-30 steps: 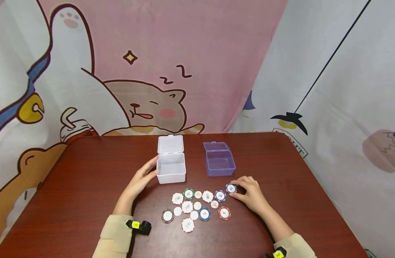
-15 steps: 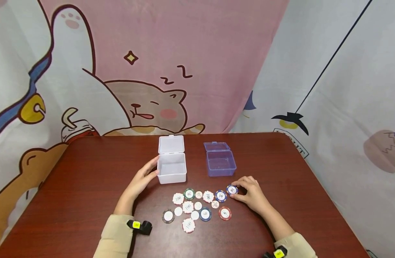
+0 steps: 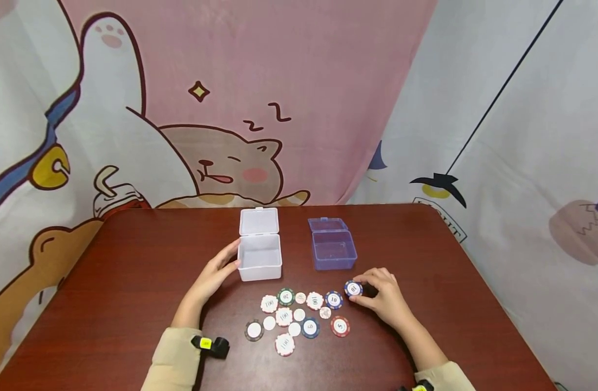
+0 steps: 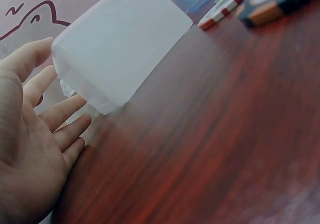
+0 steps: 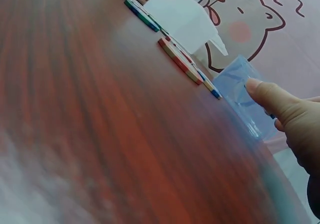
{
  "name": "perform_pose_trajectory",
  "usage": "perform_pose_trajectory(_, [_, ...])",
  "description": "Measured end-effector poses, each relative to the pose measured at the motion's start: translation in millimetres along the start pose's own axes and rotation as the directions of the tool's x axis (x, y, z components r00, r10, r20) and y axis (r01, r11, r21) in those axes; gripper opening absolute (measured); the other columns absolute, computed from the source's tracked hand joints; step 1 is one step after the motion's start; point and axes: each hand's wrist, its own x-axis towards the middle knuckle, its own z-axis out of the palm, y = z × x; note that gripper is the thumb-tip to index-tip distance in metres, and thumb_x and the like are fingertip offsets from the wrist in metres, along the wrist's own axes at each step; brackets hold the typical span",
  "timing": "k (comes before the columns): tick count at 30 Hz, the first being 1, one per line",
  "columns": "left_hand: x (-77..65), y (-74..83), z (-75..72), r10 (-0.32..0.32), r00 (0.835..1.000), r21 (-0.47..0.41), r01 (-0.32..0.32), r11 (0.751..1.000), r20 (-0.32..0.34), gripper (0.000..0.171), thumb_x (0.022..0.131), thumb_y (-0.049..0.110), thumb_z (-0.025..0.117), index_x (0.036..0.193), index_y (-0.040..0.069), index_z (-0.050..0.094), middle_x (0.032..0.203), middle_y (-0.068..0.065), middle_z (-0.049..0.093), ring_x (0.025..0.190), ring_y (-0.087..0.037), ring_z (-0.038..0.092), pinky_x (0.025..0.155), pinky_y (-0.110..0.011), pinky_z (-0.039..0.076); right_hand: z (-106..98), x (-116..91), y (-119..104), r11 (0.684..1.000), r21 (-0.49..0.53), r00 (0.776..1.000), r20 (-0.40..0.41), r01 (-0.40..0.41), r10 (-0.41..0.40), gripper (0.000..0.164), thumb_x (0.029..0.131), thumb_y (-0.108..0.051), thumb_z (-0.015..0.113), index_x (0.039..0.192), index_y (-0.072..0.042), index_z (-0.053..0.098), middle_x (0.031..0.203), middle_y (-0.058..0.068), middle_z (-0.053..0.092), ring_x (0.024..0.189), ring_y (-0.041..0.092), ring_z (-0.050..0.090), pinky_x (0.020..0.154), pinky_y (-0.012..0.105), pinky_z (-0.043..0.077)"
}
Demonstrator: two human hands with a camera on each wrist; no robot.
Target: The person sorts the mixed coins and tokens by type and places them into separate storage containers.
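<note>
My right hand (image 3: 384,296) pinches a blue-and-white poker chip (image 3: 354,289) marked 10 between thumb and fingers, at the right end of the chips. In the right wrist view that chip is almost wholly hidden behind the thumb (image 5: 272,97). My left hand (image 3: 213,277) rests against the left side of a white plastic box (image 3: 260,274), its fingers fairly straight, as the left wrist view also shows. The box's lid (image 3: 259,221) stands raised at the back. Beside it is a translucent blue-purple box (image 3: 334,264), its lid raised too.
Several chips lie flat in front of the boxes, among them a green one (image 3: 286,296), a red one (image 3: 340,326), a black one (image 3: 254,330), another blue 10 (image 3: 334,300) and small pale discs (image 3: 294,329). A cartoon curtain (image 3: 299,81) hangs behind the brown table (image 3: 147,260).
My right hand has shifted a little to the right with the pinched chip, widening its gap from the neighbouring blue chip. The left hand and both boxes stay in place.
</note>
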Motion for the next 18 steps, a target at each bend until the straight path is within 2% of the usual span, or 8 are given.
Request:
perform_pose_trajectory(10, [-1.0, 1.9, 0.0, 0.004, 1.0, 0.002, -0.004, 1.0, 0.004, 0.057, 0.096, 0.016, 0.059, 0.148, 0.009, 0.036, 0.149, -0.018, 0.035, 0.137, -0.032, 0.029, 0.107, -0.053, 0.023, 1, 3, -14, 0.999, -0.008, 0.999, -0.031, 0.043, -0.043, 0.04, 0.059, -0.025, 0.091, 0.093, -0.014, 0.074, 0.089, -0.01, 0.062, 0.088, 0.013, 0.049, 0.074, 0.032, 0.029])
perform_pose_trajectory(18, [-1.3, 1.2, -0.3, -0.002, 1.0, 0.002, 0.002, 1.0, 0.002, 0.056, 0.096, 0.015, 0.058, 0.148, 0.01, 0.036, 0.149, -0.017, 0.036, 0.137, -0.03, 0.029, 0.107, -0.052, 0.023, 2, 8, -22, 0.999, -0.014, 0.998, -0.045, 0.046, -0.047, 0.04, 0.058, -0.026, 0.092, 0.092, -0.014, 0.074, 0.088, -0.012, 0.061, 0.088, 0.012, 0.049, 0.075, 0.032, 0.03])
